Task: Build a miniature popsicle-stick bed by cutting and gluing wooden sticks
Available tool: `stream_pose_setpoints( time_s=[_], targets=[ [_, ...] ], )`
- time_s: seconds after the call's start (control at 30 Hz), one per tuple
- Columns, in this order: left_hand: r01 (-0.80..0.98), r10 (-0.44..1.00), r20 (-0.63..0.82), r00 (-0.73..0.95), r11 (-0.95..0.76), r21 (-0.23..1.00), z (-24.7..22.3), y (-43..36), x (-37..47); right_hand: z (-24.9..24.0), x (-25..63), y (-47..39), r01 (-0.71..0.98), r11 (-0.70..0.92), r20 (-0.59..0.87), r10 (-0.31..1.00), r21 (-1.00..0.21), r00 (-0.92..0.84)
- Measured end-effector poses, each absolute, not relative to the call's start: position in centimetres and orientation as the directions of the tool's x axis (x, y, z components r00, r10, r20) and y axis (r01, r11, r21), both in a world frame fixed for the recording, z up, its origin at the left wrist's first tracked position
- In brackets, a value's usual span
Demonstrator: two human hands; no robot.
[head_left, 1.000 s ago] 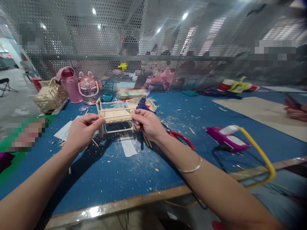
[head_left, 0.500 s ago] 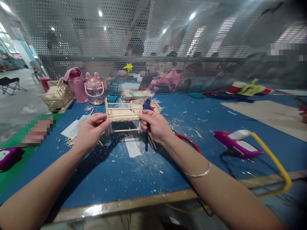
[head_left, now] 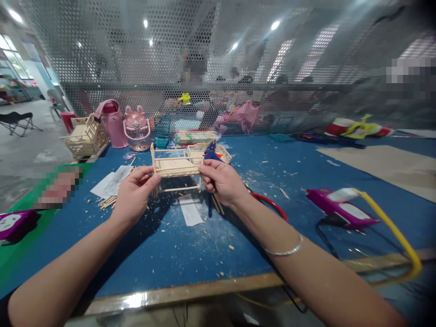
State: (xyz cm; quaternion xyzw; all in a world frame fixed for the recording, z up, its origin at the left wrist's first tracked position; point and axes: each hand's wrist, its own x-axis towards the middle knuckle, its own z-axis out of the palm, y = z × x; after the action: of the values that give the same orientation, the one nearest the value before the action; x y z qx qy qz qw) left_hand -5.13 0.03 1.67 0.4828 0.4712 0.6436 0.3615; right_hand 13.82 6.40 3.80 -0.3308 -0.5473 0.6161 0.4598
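Note:
Between my two hands, above the blue table, is a small frame of thin wooden sticks (head_left: 177, 170), shaped like a miniature bed or bench with a slatted panel. My left hand (head_left: 136, 190) pinches its left end between thumb and fingers. Its right end is gripped by the fingertips of my right hand (head_left: 222, 180). Behind the frame lie a blue-handled tool (head_left: 211, 151), partly hidden, and another stick piece (head_left: 223, 156). A slip of white paper (head_left: 190, 210) lies below the frame. Loose sticks (head_left: 108, 202) are beside my left hand.
A pink flask (head_left: 115, 125), a pink bottle (head_left: 136, 131) and a larger stick model (head_left: 86, 138) stand at the back left. A purple device (head_left: 342, 209) sits at the right by a yellow bar (head_left: 391, 227). Perforated metal mesh (head_left: 238, 59) rises behind the table (head_left: 177, 259).
Both hands still hold the stick frame. It appears slightly lower and tilted a little more toward me. The whole view has shifted slightly.

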Motion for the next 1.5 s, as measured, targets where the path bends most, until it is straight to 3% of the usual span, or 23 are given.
stream_pose_setpoints(
  time_s=[0.4, 0.6, 1.23, 1.5],
  targets=[
    [0.161, 0.890, 0.316, -0.329, -0.277, 0.947, 3.1, -1.1, -4.4, 3.9, 13.5, 5.4, -0.236, 0.035, 0.116, 0.934, -0.971, -0.337],
    [0.032, 0.923, 0.256, -0.289, -0.258, 0.966, 2.4, -1.2, -4.4, 3.9, 13.5, 5.3, -0.246, 0.017, 0.101, 0.937, -0.969, -0.334],
    [-0.074, 0.887, 0.228, -0.401, -0.280, 0.957, 1.8, -0.9, -4.5, 4.0, 13.4, 4.8, -0.244, 0.016, 0.111, 0.918, -0.970, -0.382],
    [-0.244, 0.923, 0.111, -0.367, -0.211, 0.947, 2.2, -1.5, -4.2, 4.1, 13.7, 4.8, -0.248, 0.027, 0.121, 0.920, -0.968, -0.373]
  ],
)
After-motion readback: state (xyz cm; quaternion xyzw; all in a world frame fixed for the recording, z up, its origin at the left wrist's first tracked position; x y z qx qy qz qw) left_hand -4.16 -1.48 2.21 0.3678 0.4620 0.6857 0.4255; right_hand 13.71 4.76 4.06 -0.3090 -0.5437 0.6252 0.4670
